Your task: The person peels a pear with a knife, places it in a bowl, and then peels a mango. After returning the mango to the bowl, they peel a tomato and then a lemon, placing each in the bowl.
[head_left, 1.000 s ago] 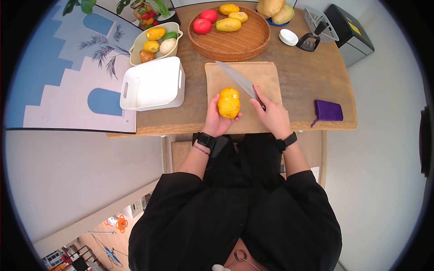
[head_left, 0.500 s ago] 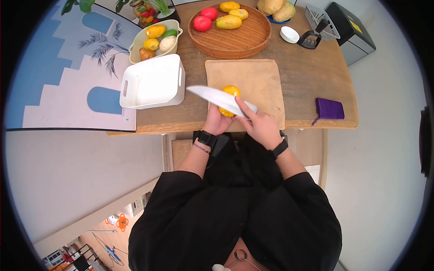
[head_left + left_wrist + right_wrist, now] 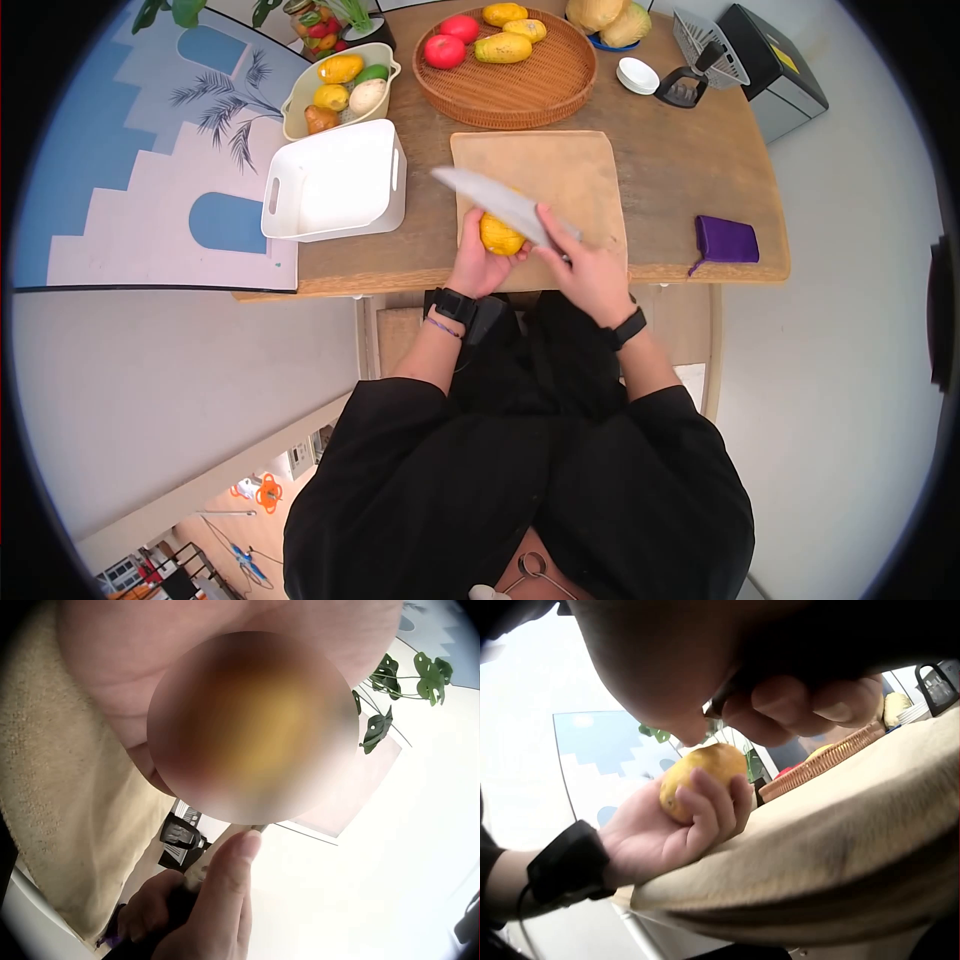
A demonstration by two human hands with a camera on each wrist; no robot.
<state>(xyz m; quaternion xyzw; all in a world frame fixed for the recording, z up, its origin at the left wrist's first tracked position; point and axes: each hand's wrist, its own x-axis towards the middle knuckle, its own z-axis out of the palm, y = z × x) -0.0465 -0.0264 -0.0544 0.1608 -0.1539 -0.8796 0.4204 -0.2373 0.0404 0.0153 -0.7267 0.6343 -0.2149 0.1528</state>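
An oval yellow fruit with thin lines across its skin rests in my left hand, whose fingers curl round it from below in the right wrist view. My right hand grips a large kitchen knife by its dark handle, index finger stretched forward. The broad blade, slightly blurred, slants up to the left and overlaps the top of the fruit in the head view. Both hands are over the near part of the tan cutting board. In the left wrist view the fruit is a blurred yellow patch by the palm.
Left of the board stands a white bin, with a cream basket of produce behind it. A round wicker tray holds red and yellow produce. Farther right are a white bowl, a black-handled tool and a purple pouch.
The knife has swung from beside the fruit to across its top, and the right hand has moved left. In the last half second the blade has shifted slightly up and right.
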